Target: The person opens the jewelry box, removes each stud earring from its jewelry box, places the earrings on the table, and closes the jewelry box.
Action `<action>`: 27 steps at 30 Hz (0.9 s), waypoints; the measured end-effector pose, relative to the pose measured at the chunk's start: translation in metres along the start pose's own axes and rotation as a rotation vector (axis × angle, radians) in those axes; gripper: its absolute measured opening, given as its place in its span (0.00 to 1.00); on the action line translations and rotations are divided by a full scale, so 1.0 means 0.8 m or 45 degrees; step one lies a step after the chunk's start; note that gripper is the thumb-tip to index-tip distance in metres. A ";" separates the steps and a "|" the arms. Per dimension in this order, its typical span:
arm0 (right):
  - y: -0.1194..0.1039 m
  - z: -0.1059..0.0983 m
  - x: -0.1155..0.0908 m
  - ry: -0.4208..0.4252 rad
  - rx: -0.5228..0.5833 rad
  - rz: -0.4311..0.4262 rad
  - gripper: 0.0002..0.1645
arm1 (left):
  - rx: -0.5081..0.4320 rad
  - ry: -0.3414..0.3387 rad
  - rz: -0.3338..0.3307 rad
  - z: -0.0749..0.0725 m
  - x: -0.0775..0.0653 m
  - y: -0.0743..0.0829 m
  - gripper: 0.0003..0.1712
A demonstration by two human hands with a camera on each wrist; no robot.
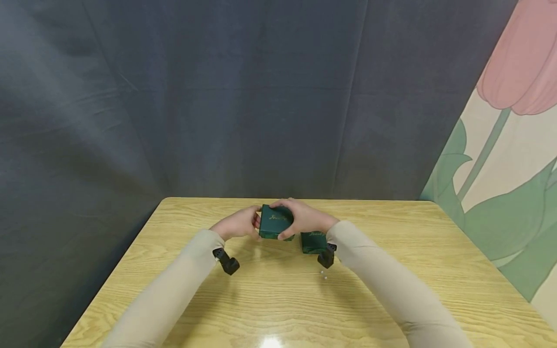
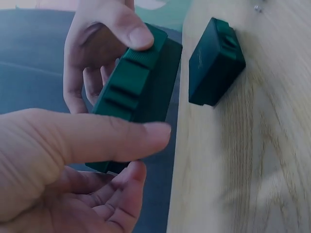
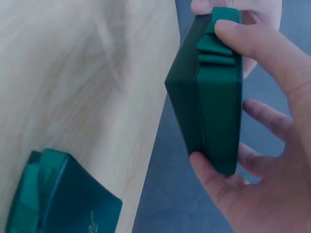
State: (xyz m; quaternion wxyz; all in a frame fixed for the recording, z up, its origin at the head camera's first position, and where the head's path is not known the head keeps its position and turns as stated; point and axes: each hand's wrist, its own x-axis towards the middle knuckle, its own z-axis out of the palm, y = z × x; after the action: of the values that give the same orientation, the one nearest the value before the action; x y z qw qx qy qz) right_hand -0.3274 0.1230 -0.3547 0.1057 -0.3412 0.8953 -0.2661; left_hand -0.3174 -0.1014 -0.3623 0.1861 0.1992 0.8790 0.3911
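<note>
A dark green gift box [image 1: 274, 223] with gold lettering on its face and a folded green ribbon bow [image 2: 129, 87] along one side is held up above the table. My right hand [image 1: 305, 216] grips it from the right; in the right wrist view the thumb presses on the bow and the fingers wrap the opposite edge. From the left, my left hand [image 1: 238, 224] holds the other end, its thumb across the ribbon side and its fingers curled beneath. A second, matching green box [image 1: 312, 243] rests on the table, just below the right wrist.
The wooden table [image 1: 270, 299] carries a couple of tiny shiny bits [image 1: 324, 275] in front of the second box. Behind it hangs a dark blue curtain [image 1: 252, 106]. A wall with a painted tulip [image 1: 518, 63] stands at the right.
</note>
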 end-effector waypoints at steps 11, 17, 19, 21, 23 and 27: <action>0.031 0.024 0.037 -0.071 0.005 0.056 0.50 | -0.045 0.085 -0.052 0.021 0.027 -0.038 0.46; 0.039 0.042 0.039 -0.115 -0.003 0.114 0.50 | 0.000 0.099 -0.119 0.038 0.033 -0.052 0.50; 0.041 0.046 0.038 -0.121 0.000 0.137 0.50 | 0.024 0.101 -0.141 0.041 0.034 -0.054 0.50; 0.043 0.050 0.038 -0.126 0.006 0.155 0.50 | 0.052 0.104 -0.156 0.044 0.036 -0.057 0.49; 0.044 0.053 0.039 -0.132 0.006 0.169 0.50 | 0.085 0.105 -0.160 0.047 0.037 -0.059 0.47; 0.046 0.057 0.039 -0.146 0.002 0.184 0.49 | 0.099 0.106 -0.167 0.050 0.038 -0.062 0.44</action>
State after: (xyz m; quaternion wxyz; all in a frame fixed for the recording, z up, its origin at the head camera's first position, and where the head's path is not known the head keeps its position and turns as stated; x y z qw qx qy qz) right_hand -0.3540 0.1062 -0.4133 0.1758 -0.2904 0.9099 -0.2385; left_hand -0.3343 -0.0921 -0.4303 0.1666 0.1320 0.9117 0.3515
